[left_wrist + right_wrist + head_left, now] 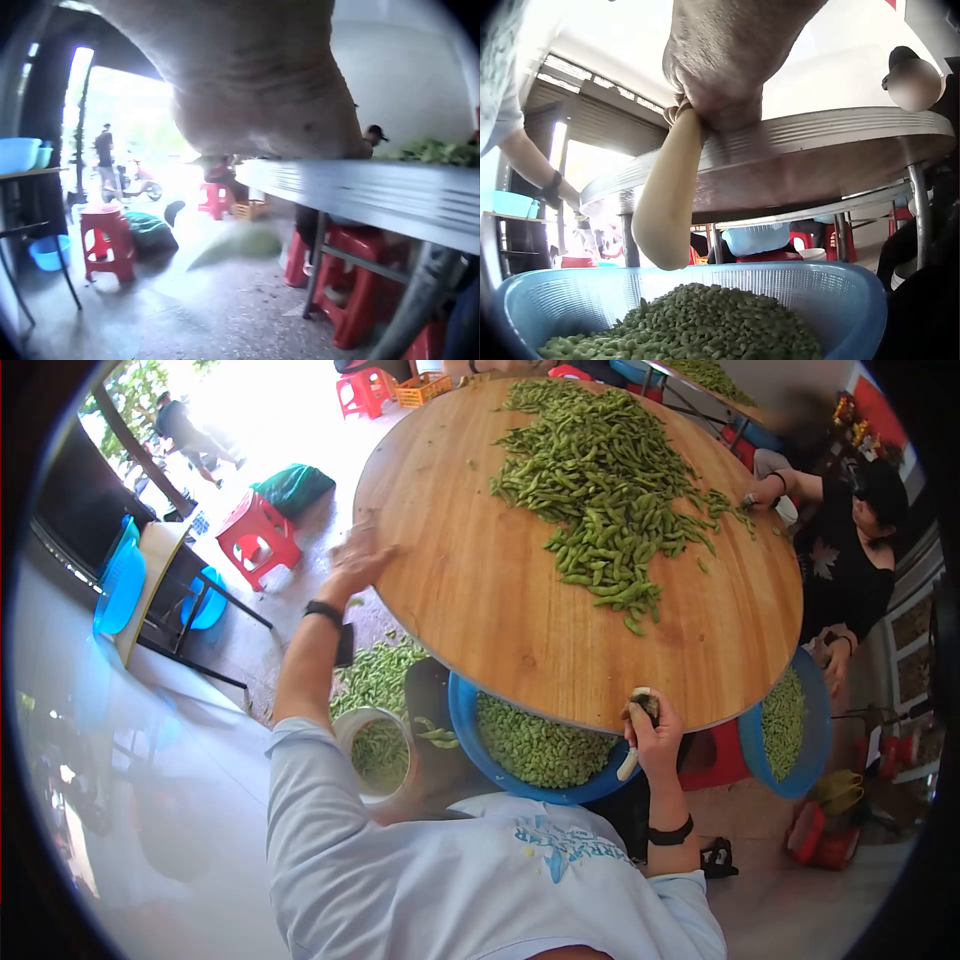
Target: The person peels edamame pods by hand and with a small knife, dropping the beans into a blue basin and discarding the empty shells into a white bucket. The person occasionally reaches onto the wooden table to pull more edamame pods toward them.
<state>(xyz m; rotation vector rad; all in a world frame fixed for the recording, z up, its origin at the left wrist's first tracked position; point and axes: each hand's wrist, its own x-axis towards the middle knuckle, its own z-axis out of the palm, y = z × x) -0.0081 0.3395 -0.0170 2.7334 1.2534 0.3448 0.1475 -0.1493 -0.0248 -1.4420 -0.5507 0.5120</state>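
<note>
Head cam: blue basket [465,735] w/ beans [540,745] partly under table [460,590] edge.

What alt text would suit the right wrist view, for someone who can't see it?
A right hand grips a pale rounded object at the ridged edge of a round table, above a blue basket heaped with shelled green beans.

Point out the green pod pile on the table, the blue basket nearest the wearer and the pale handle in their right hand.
Green pod pile [605,490]: head view, upper middle.
Blue basket [821,289]: right wrist view, inside of far wall.
Pale handle [665,199]: right wrist view, middle of its visible length.
</note>
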